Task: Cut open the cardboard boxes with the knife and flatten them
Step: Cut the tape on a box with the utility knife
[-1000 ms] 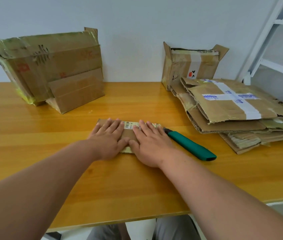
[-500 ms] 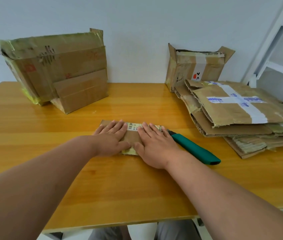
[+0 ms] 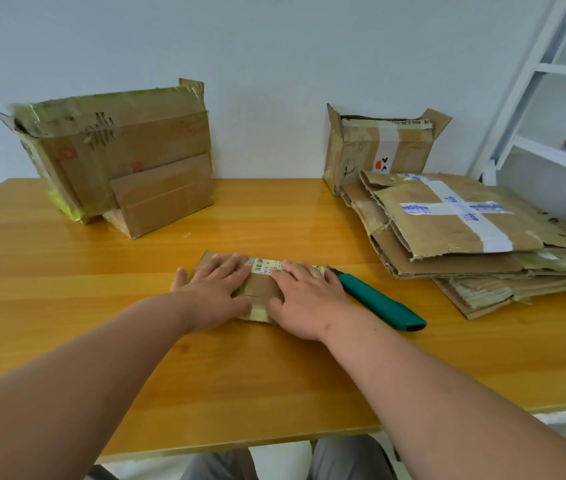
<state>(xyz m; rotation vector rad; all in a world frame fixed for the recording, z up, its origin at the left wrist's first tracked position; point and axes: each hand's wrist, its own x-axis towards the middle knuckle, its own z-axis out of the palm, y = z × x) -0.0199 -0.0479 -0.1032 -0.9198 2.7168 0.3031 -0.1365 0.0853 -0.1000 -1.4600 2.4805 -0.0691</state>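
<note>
A small flattened cardboard box (image 3: 263,285) with a barcode label lies flat on the wooden table (image 3: 136,358). My left hand (image 3: 213,289) presses on its left half with straight fingers. My right hand (image 3: 304,299) presses on its right half the same way. A green utility knife (image 3: 380,302) lies on the table just right of my right hand, untouched. A stack of flattened boxes (image 3: 465,237) sits at the right.
Two uncut boxes stand at the back left, a large taped box (image 3: 111,147) with a smaller box (image 3: 163,199) leaning against it. An open box (image 3: 378,147) stands at the back right by the wall. A white shelf frame (image 3: 551,98) rises at far right.
Both hands stay pressed flat on the small box; my left hand has slid slightly left. The view has shifted a little.
</note>
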